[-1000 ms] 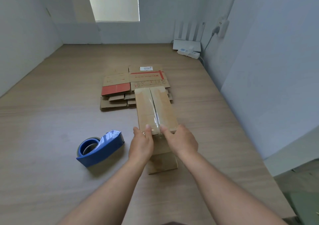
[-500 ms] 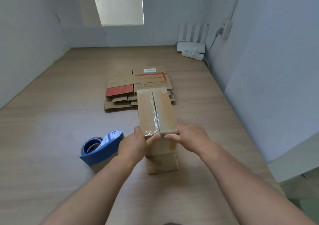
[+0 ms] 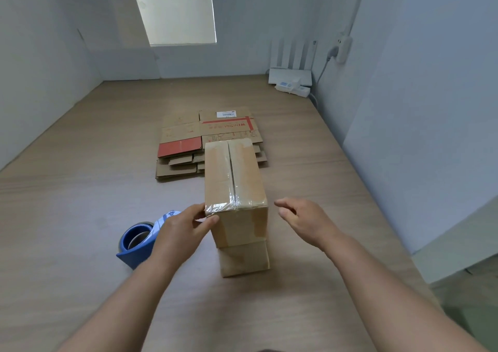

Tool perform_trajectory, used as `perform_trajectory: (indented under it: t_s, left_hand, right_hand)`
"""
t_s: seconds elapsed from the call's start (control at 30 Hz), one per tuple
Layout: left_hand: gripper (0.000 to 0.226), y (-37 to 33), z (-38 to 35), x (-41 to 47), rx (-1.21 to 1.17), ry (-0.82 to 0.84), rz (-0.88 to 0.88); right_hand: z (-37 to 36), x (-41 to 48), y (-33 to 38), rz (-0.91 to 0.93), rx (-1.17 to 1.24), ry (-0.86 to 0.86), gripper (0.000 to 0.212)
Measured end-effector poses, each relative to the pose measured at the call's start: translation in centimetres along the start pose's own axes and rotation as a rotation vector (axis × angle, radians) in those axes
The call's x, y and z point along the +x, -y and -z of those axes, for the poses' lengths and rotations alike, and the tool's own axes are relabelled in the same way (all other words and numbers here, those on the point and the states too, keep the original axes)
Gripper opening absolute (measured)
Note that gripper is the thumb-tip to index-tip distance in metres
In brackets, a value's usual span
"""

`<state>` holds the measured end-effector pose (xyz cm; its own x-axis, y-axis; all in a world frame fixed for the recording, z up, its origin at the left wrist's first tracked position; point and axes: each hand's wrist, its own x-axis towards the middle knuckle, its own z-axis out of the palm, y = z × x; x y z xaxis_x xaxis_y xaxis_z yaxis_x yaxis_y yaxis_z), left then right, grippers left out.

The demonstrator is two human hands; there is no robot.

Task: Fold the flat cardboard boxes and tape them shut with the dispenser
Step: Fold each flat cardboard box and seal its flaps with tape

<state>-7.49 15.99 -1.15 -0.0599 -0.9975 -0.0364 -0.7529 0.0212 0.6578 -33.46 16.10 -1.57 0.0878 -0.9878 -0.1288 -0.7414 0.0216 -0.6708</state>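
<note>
Box [image 3: 234, 179] stands tall on the table [image 3: 80, 189], betw. the 2 hands. L to R now.

Far L of the grip: blue tape dispenser [image 3: 140, 243], lying on the table. It's close by the L hand & partly hid by it. Nobody touches it.

L hand [image 3: 183, 227]: small, tight pinch. Its thumb [image 3: 211, 220] sits on the box's near face. The other fingers bend round the L side, right at the top near-L corner. So the L hand holds the box by that corner.

Box again: brown, long top w/ 2 flaps closed. Clear shiny tape [image 3: 232, 184] runs down the middle seam & folds over the near edge, right next to the pinch. Below the grip there's a 2nd brown block [image 3: 244, 260] under the box. Can't tell if it's another box or part of the same one.

Past the grip, farther off: pile of flat boxes [image 3: 186, 141], brown w/ red print, lying flat. The box's far end hides part of the pile.

R hand [image 3: 304, 222]: just R of the box, not touching it, a little gap betw. them. Fingers loose & half bent, thumb apart, holds nothing.

Far past the R hand, by the wall: white router [image 3: 291, 75] w/ 4 aerials, & a white power strip [image 3: 292, 88] just in front of it.
</note>
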Motion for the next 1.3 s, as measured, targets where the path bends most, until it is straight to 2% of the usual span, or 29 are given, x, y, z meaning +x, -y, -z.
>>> perform_trajectory:
  t_s: [0.1, 0.23, 0.3, 0.37, 0.4, 0.47, 0.53, 0.63, 0.77, 0.83, 0.93, 1.03, 1.1, 1.2, 1.27, 1.3]
  left_hand:
    - [0.02, -0.8, -0.6, -0.6, -0.068, -0.124, 0.054]
    - [0.025, -1.4, -0.3, -0.5, -0.124, -0.144, 0.14]
    - [0.023, -1.1, -0.1, -0.6, -0.099, -0.073, 0.127]
    - [0.013, -0.6, 0.0, -0.5, -0.037, 0.038, 0.042]
    - [0.015, -0.3, 0.2, -0.4, -0.01, 0.094, 0.005]
    - [0.026, 0.5, 0.6, -0.2, -0.007, 0.186, -0.019]
    - [0.027, 1.0, 1.0, 0.1, -0.064, 0.235, -0.013]
    - [0.014, 1.5, 1.3, 0.3, -0.153, 0.242, 0.048]
    - [0.013, 2.2, 1.4, 1.0, -0.135, 0.179, 0.105]
    - [0.023, 2.1, 1.6, 1.8, -0.205, 0.249, 0.142]
    - [0.031, 1.2, 2.2, 3.7, -0.288, 0.444, 0.194]
    - [0.03, 0.6, 2.7, 5.4, -0.217, 0.617, 0.193]
    - [0.028, 0.6, 2.7, 5.8, -0.195, 0.64, 0.186]
    - [0.024, 1.0, 2.1, 4.8, -0.068, 0.508, 0.115]
    - [0.026, 1.5, 1.2, 3.4, 0.193, 0.393, 0.048]
    - [0.033, 1.9, 0.7, 2.6, 0.296, 0.393, 0.03]
  right_hand:
    - [-0.9, -0.2, 0.8, 0.027, 0.126, -0.071, 0.02]
    - [-0.4, 0.0, 1.7, 0.079, 0.016, 0.015, 0.015]
    - [0.4, 0.3, 2.2, 0.092, -0.165, 0.118, 0.019]
    - [1.0, 0.6, 2.9, 0.082, -0.32, 0.197, 0.026]
    - [1.1, 0.7, 3.3, 0.071, -0.357, 0.223, 0.026]
    - [1.2, 1.0, 3.8, 0.042, -0.366, 0.251, 0.018]
    - [1.1, 1.3, 4.1, 0.023, -0.34, 0.255, 0.012]
    - [0.8, 1.9, 4.4, 0.038, -0.297, 0.227, 0.019]
    - [0.3, 2.4, 4.7, 0.057, -0.332, 0.229, 0.031]
    - [0.4, 2.6, 4.5, 0.022, -0.314, 0.237, 0.032]
    - [0.8, 2.7, 4.4, -0.056, -0.263, 0.254, 0.027]
    - [0.9, 2.7, 4.4, -0.073, -0.283, 0.264, 0.023]
    - [0.7, 2.8, 4.4, -0.061, -0.307, 0.256, 0.027]
    - [0.5, 2.8, 4.3, -0.039, -0.329, 0.242, 0.029]
    - [0.2, 2.4, 4.1, -0.049, -0.309, 0.248, 0.029]
    - [0.0, 2.1, 3.9, -0.065, -0.309, 0.259, 0.029]
